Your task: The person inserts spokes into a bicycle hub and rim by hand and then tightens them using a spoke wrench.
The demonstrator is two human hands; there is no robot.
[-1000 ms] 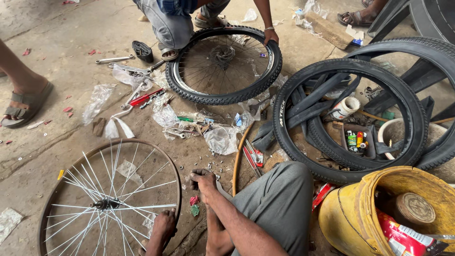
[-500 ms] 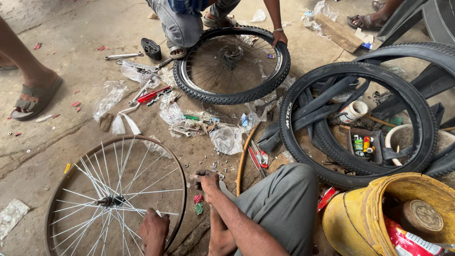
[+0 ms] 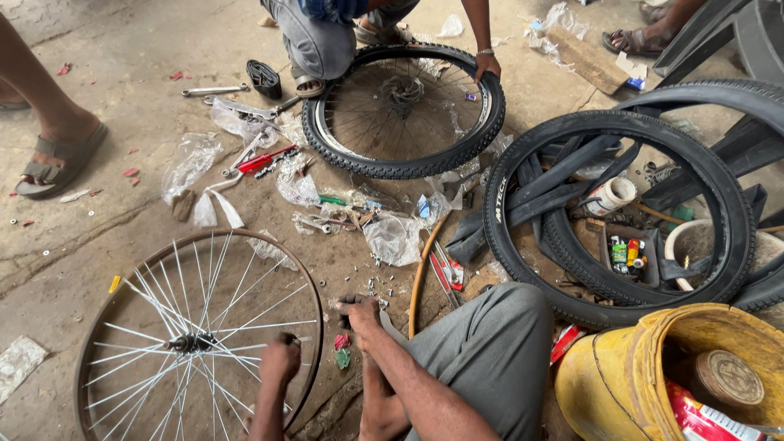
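Compared with a second ago, left hand has risen onto the bare spoked rim, fingers closed around its right edge. Rim lies flat on concrete floor, lower left. Right hand rests beside it, fingers curled over small parts; grip cannot be determined. Opposite, another person's hand steadies a tyred wheel.

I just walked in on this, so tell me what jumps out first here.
Bicycle wheels lie all over the concrete floor: a bare spoked rim at lower left, with the left hand on its edge, and the right hand by small scattered parts. A tyred wheel sits at top centre, loose black tyres at right.
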